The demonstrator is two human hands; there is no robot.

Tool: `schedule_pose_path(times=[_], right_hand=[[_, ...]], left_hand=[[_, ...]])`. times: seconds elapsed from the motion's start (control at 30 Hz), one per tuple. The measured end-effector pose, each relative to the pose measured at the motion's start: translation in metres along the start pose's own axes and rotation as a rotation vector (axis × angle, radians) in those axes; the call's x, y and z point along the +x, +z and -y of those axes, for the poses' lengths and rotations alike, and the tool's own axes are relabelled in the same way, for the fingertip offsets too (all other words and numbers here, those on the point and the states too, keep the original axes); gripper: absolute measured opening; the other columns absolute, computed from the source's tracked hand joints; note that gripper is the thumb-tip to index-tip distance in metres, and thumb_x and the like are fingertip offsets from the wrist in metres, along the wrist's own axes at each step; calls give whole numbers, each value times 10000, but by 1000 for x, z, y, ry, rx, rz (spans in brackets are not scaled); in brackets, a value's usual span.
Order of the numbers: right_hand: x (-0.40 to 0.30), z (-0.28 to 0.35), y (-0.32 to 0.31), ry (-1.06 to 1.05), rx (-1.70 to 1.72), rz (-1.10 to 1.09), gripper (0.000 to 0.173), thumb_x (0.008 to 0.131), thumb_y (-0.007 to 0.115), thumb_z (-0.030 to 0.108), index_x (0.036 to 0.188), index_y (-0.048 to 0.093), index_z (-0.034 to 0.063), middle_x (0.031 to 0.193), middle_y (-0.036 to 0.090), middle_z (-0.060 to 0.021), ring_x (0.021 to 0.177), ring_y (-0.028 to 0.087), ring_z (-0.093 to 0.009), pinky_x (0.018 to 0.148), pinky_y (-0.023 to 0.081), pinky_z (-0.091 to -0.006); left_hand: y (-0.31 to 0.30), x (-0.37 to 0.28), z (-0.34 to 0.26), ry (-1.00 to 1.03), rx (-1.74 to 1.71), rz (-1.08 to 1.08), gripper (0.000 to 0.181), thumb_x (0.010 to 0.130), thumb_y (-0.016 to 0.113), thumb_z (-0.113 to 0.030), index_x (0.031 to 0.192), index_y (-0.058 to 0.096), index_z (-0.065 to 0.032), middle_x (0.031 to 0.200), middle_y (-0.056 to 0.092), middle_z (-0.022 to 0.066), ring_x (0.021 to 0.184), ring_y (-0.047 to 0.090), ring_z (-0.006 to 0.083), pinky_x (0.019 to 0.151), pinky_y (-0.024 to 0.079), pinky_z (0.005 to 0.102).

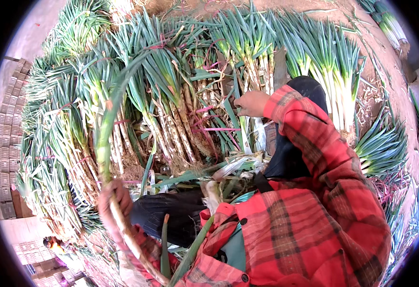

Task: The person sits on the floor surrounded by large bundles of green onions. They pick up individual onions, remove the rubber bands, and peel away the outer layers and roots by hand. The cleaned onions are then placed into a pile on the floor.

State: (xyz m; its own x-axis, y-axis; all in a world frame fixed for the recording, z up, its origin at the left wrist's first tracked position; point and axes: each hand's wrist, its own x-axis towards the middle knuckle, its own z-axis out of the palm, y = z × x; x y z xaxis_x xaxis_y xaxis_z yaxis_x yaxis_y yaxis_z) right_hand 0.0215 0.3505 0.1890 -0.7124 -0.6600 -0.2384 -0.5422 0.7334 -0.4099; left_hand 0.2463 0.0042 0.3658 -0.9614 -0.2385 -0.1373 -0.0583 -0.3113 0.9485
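Observation:
My left hand [115, 201] is closed around the pale stalk of a long green onion [103, 150]. Its leaves bend up over the bundles, and its white lower part curves down past my sleeve. At the upper centre my right hand [252, 104] has curled fingers beside a loose green leaf [230, 112]; whether it grips the leaf is unclear. Tied bundles of green onions [173, 122] with roots and brownish stalks lie in front of me. A bundle with clean white stalks [333, 93] is beyond my right knee.
Leaf scraps and peelings [231, 168] lie between my legs. Pink ties [209, 129] cross the bundles. More onion bundles [385, 147] lie at the right. Stacked crates [10, 136] line the far left, and a person [54, 244] is at the lower left.

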Motion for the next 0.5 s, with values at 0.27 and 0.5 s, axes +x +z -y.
schedule_pose_path(times=[0.27,0.5], right_hand=[[-7,25,15,-107,117,4,364,811,560,395,924,609,52,851,626,-163,802,606,-338,732,471,-425],[-24,153,14,-587,844,-202,546,877,443,495,1139,509,20,1057,555,-190,1001,527,-333,888,405,-391]], left_hand=[[-11,-63,-60,508,6,-20,165,899,484,-160,869,433,-6,626,381,4,375,290,56,274,271,175],[9,-9,-4,668,506,-721,258,891,462,-314,779,525,-90,654,521,17,516,470,92,455,410,249]])
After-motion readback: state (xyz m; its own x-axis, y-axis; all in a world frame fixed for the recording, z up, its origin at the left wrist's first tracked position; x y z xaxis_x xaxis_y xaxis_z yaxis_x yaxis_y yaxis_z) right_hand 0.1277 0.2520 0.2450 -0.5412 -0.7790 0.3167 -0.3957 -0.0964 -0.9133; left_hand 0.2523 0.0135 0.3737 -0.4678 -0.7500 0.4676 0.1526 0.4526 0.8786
